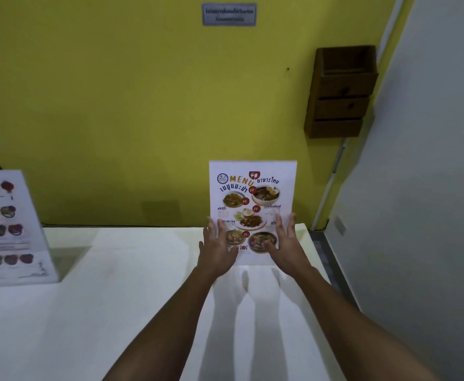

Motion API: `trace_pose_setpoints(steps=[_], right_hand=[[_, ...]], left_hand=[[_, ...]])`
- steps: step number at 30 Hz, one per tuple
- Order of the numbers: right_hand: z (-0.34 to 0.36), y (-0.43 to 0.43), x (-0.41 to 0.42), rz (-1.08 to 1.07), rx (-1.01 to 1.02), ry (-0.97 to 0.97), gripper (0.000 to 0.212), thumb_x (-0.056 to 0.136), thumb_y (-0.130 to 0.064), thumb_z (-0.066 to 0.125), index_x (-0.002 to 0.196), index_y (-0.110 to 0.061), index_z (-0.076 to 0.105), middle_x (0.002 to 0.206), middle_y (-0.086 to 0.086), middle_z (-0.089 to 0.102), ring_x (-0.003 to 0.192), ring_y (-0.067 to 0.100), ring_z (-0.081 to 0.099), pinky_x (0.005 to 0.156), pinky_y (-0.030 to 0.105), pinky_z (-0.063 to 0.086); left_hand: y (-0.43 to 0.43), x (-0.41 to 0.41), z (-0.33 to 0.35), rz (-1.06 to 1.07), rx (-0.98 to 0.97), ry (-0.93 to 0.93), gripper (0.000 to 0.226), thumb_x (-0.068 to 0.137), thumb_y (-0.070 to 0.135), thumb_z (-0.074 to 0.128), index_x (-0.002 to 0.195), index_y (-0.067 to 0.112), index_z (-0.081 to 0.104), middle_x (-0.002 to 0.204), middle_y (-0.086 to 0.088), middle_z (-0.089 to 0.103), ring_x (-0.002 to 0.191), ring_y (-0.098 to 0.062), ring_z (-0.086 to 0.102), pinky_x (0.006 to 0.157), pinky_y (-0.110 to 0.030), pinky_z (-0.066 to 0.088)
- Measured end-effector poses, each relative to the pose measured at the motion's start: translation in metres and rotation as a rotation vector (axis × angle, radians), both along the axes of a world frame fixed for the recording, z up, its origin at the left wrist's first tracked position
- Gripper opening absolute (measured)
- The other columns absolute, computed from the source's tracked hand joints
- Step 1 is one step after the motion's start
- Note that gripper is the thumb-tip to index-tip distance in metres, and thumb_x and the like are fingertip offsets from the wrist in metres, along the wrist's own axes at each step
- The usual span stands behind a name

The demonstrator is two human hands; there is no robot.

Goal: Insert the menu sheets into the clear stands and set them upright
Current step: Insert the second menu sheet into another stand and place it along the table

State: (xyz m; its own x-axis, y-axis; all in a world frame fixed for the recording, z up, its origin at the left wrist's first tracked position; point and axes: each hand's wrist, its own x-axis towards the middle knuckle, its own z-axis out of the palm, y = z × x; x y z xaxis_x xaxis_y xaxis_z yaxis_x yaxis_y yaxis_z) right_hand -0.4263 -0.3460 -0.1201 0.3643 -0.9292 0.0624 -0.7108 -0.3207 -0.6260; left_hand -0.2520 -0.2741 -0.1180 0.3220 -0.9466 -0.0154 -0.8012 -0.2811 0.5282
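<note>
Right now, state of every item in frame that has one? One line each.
MENU stand: upright on the white table, sheet inside, facing the camera.
Left hand: open, fingers spread, at the stand's lower left edge.
Right hand: open, fingers spread, at the stand's lower right edge.
Second menu stand: upright at the table's left end, sheet inside, angled.
Wooden wall rack: mounted on the yellow wall, pockets look empty.

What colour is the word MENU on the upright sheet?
Orange-yellow, on the menu sheet; clearest in the head view.
</note>
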Motion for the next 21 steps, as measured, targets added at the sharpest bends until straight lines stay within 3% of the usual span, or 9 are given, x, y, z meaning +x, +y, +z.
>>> trace_pose_setpoints(steps=[6,15,18,21], right_hand=[[0.007,0.000,-0.001,-0.003,0.008,0.153,0.077,0.096,-0.036,0.047,0.150,-0.022,-0.006,0.156,0.010,-0.027,0.148,0.029,-0.005,0.114,0.047,0.026],[0.018,0.005,0.002,-0.071,0.030,0.251,0.071,0.097,-0.038,0.041,0.151,-0.022,-0.003,0.159,0.012,-0.018,0.147,0.034,-0.005,0.113,0.051,0.027],[0.022,0.014,0.009,-0.113,-0.067,0.235,0.070,0.096,-0.033,0.041,0.151,-0.017,0.000,0.160,0.016,-0.007,0.146,0.038,-0.002,0.114,0.050,0.023],[0.023,0.022,0.017,-0.095,-0.214,0.232,0.069,0.096,-0.029,0.039,0.150,-0.009,0.002,0.161,0.014,-0.001,0.148,0.032,-0.003,0.119,0.045,0.010]], left_hand=[[0.005,0.002,0.008,-0.043,0.081,-0.050,0.085,0.094,0.038,0.050,0.153,0.010,-0.005,0.159,-0.018,-0.021,0.149,-0.035,-0.009,0.118,-0.056,0.013],[0.006,0.008,0.015,-0.074,0.116,-0.036,0.080,0.096,0.034,0.047,0.153,0.009,-0.004,0.160,-0.016,-0.019,0.150,-0.034,-0.008,0.118,-0.057,0.011],[0.009,0.010,0.013,-0.090,0.102,-0.094,0.080,0.096,0.035,0.047,0.153,0.010,-0.003,0.160,-0.018,-0.018,0.150,-0.033,-0.008,0.118,-0.056,0.012],[0.013,0.015,0.010,-0.091,0.073,-0.189,0.079,0.096,0.035,0.046,0.153,0.010,-0.004,0.160,-0.018,-0.016,0.150,-0.035,-0.004,0.119,-0.054,0.012]])
